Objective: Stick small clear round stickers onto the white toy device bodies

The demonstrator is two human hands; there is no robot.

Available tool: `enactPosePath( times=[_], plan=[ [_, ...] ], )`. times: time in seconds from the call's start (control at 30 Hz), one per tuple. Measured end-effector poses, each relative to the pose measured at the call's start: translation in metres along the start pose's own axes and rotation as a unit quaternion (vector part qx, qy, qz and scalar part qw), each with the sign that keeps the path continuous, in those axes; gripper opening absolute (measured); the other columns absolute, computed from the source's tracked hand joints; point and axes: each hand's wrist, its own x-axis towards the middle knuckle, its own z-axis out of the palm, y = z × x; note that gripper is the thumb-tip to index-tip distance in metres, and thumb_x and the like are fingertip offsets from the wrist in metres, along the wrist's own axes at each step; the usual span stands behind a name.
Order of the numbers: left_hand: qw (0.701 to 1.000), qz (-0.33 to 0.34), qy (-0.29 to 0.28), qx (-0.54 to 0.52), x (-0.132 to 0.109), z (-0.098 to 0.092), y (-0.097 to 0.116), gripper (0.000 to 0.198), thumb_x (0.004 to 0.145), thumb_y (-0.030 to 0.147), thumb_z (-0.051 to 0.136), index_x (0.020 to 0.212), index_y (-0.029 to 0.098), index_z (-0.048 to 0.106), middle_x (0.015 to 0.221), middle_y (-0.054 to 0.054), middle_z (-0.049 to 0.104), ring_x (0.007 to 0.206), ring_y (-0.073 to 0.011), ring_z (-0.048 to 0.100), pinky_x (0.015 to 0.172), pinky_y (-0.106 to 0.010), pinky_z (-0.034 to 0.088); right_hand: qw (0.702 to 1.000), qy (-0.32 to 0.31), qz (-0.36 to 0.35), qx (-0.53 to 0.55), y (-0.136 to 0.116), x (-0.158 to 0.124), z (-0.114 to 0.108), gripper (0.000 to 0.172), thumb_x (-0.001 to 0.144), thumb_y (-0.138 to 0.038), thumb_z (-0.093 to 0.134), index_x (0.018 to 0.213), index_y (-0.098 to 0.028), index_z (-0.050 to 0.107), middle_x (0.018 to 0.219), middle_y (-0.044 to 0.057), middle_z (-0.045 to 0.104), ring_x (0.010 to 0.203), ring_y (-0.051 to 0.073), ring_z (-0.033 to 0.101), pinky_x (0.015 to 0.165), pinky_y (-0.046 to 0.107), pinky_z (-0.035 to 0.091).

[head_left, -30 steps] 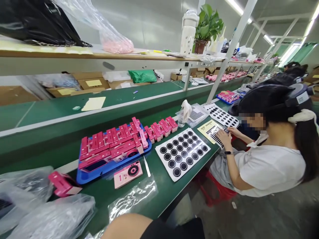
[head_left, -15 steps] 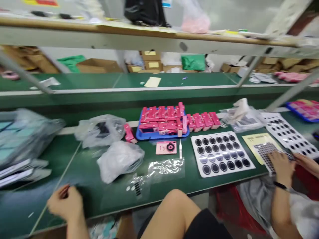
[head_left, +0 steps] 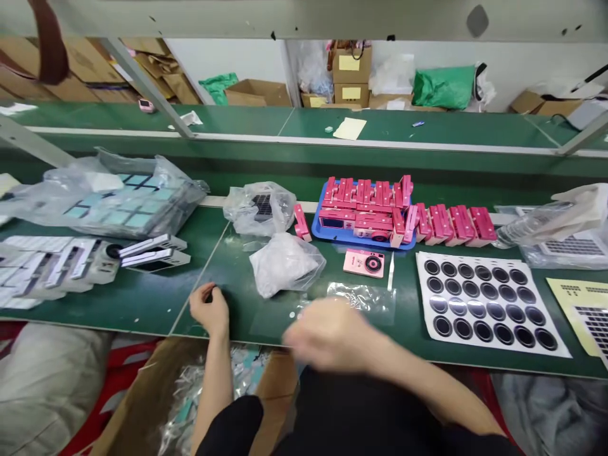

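Observation:
My left hand (head_left: 209, 307) rests at the table's front edge, fingers curled together; whatever they hold, if anything, is hidden. My right hand (head_left: 330, 332) is smeared by motion above the front edge, over part of a flat clear plastic film (head_left: 365, 301), so its fingers do not show clearly. Beyond it a pink camera (head_left: 363, 263) lies flat, with a white slim tool (head_left: 391, 271) beside it. A white plastic bag (head_left: 285, 263) lies between and beyond my hands. Behind, a blue tray (head_left: 339, 234) holds several pink cameras (head_left: 365, 196).
More pink cameras (head_left: 456, 225) stand right of the tray. A sheet of round black stickers (head_left: 484, 304) lies at right. White cameras (head_left: 95, 263) and a bag of light-blue pieces (head_left: 128, 202) lie at left. An open carton (head_left: 128, 405) stands below the table edge.
The view has swung left and down. My right hand has come into view from outside the picture. My left hand stays curled near the table seam; the co-worker's hands at right have left the view.

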Motion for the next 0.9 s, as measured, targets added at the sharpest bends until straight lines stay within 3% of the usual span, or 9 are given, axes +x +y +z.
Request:
enactPosePath(
  times=[0.03, 0.1, 0.2, 0.33, 0.57, 0.7, 0.8, 0.9],
  plan=[
    [1.0, 0.0, -0.002, -0.003, 0.001, 0.001, -0.001, 0.009, 0.071, 0.02, 0.054, 0.077, 0.017, 0.06, 0.085, -0.003, 0.059, 0.088, -0.023, 0.063, 0.094, -0.041, 0.051, 1.0, -0.022, 0.0, -0.016, 0.006, 0.023, 0.032, 0.038, 0.096, -0.046, 0.053, 0.114, -0.017, 0.069, 0.092, 0.004, 0.069, 0.085, 0.022, 0.067, 0.091, 0.047, 0.055],
    [1.0, -0.003, 0.0, -0.009, 0.002, 0.002, -0.002, 0.011, 0.071, 0.022, 0.054, 0.078, 0.016, 0.06, 0.088, -0.004, 0.06, 0.088, -0.022, 0.063, 0.094, -0.04, 0.051, 0.997, 0.004, 0.025, -0.074, 0.032, 0.073, 0.086, 0.04, 0.097, -0.051, 0.047, 0.102, -0.021, 0.073, 0.086, 0.005, 0.07, 0.085, 0.023, 0.067, 0.079, 0.036, 0.057],
    [1.0, -0.013, 0.01, -0.017, 0.003, 0.004, -0.004, 0.015, 0.072, 0.025, 0.053, 0.082, 0.017, 0.061, 0.086, -0.004, 0.06, 0.084, -0.0211, 0.063, 0.09, -0.038, 0.053, 0.975, 0.016, 0.039, -0.218, 0.086, 0.125, 0.126, 0.037, 0.1, -0.043, 0.04, 0.112, -0.022, 0.068, 0.096, 0.008, 0.072, 0.084, 0.023, 0.068, 0.072, 0.035, 0.054],
    [0.999, -0.029, 0.012, -0.032, 0.003, 0.003, -0.005, 0.017, 0.071, 0.025, 0.053, 0.084, 0.017, 0.061, 0.073, 0.0, 0.056, 0.067, -0.018, 0.058, 0.074, -0.035, 0.054, 0.953, 0.005, 0.041, -0.3, 0.126, 0.135, 0.124, 0.031, 0.097, -0.031, 0.043, 0.121, -0.024, 0.061, 0.113, 0.01, 0.067, 0.091, 0.025, 0.067, 0.067, 0.033, 0.049],
    [0.999, -0.028, -0.013, -0.039, -0.001, 0.003, -0.004, 0.021, 0.072, 0.023, 0.054, 0.088, 0.015, 0.063, 0.065, 0.003, 0.055, 0.059, -0.0151, 0.055, 0.061, -0.028, 0.049, 0.946, 0.012, 0.044, -0.322, 0.129, 0.132, 0.129, 0.026, 0.095, -0.028, 0.043, 0.111, -0.022, 0.063, 0.108, 0.01, 0.062, 0.08, 0.023, 0.063, 0.065, 0.033, 0.043],
    [0.999, -0.006, -0.001, -0.043, -0.002, 0.002, 0.001, 0.017, 0.074, 0.019, 0.05, 0.085, 0.014, 0.061, 0.07, 0.0, 0.059, 0.066, -0.0166, 0.06, 0.066, -0.028, 0.051, 0.957, 0.036, 0.034, -0.287, 0.138, 0.131, 0.123, 0.028, 0.089, -0.02, 0.045, 0.11, -0.02, 0.063, 0.101, 0.009, 0.059, 0.075, 0.021, 0.059, 0.066, 0.032, 0.043],
    [0.998, 0.033, 0.044, -0.039, -0.006, 0.001, 0.007, 0.018, 0.077, 0.016, 0.046, 0.087, 0.014, 0.06, 0.083, -0.004, 0.063, 0.072, -0.0176, 0.062, 0.075, -0.033, 0.052, 0.97, 0.063, 0.029, -0.233, 0.142, 0.127, 0.119, 0.026, 0.082, -0.016, 0.046, 0.1, -0.019, 0.064, 0.094, 0.006, 0.056, 0.067, 0.016, 0.057, 0.065, 0.031, 0.045],
    [0.992, 0.083, 0.087, -0.034, -0.026, -0.005, 0.019, 0.018, 0.081, 0.016, 0.047, 0.09, 0.013, 0.062, 0.089, -0.006, 0.063, 0.077, -0.0186, 0.062, 0.082, -0.036, 0.051, 0.98, 0.105, 0.037, -0.165, 0.146, 0.122, 0.118, 0.018, 0.077, -0.019, 0.05, 0.089, -0.017, 0.063, 0.093, 0.005, 0.055, 0.058, 0.012, 0.055, 0.059, 0.03, 0.047]
  ],
)
